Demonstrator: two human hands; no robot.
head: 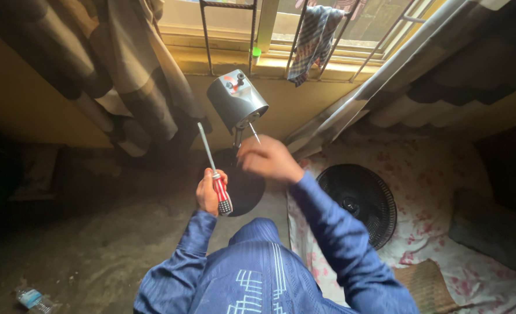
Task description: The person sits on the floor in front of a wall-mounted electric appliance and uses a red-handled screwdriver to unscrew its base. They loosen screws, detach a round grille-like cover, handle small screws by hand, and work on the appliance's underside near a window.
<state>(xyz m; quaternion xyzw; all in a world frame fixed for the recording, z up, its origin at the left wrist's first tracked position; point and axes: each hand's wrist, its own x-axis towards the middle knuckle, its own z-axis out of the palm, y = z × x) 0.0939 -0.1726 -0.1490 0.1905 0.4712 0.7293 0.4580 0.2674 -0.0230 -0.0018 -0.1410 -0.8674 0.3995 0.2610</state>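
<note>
My left hand (209, 191) grips a screwdriver (213, 170) by its red and black striped handle, the long metal shaft pointing up. My right hand (268, 158) is raised just below a grey fan motor housing (236, 100) on its stand, fingers closed around a thin metal rod (254, 133), perhaps a second tool or a screw. The stand's dark round base (243, 189) sits on the floor between my hands. Both arms wear blue striped sleeves.
A black fan grille (359, 200) lies on a flowered cloth (438, 192) to the right. Curtains hang on both sides of a barred window (281, 35) with a checked cloth on it. A plastic bottle (32, 299) lies at bottom left.
</note>
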